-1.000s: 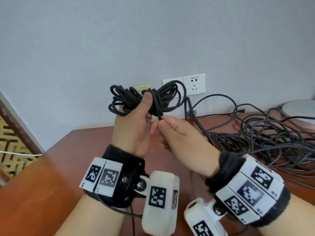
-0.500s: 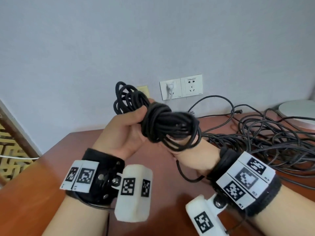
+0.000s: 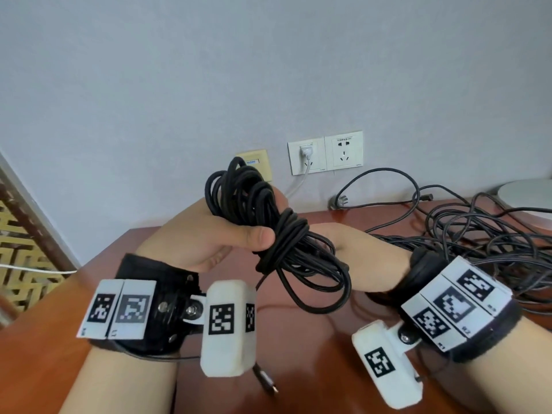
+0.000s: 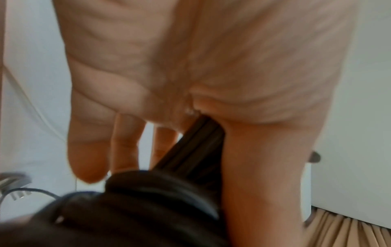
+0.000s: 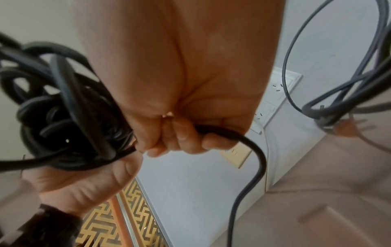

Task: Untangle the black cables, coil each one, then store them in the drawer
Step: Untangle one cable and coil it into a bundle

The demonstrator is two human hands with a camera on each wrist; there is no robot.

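Observation:
A coiled black cable bundle (image 3: 254, 204) is held up over the table, with several turns of the same cable wound round its middle (image 3: 286, 234). My left hand (image 3: 239, 234) grips the bundle, thumb pressed across it just left of the wound part; the left wrist view shows the cable (image 4: 190, 150) passing between thumb and fingers. My right hand (image 3: 367, 249) sits behind the bundle's lower loops, its fingers hidden in the head view. In the right wrist view the right hand (image 5: 186, 133) has its fingers curled round one strand (image 5: 249, 143) beside the bundle (image 5: 63, 108). A loose plug end (image 3: 265, 380) hangs below. No drawer is in view.
A tangled pile of black cables (image 3: 478, 243) covers the right side of the red-brown table (image 3: 313, 339). A white round object (image 3: 528, 195) stands at the far right. Wall sockets (image 3: 343, 153) with a white plug are behind. A gold lattice screen (image 3: 18, 249) stands at the left.
The right hand has carried the cable's end round the middle of the bundle and moved behind it. The left hand has turned, bringing the bundle lower and closer.

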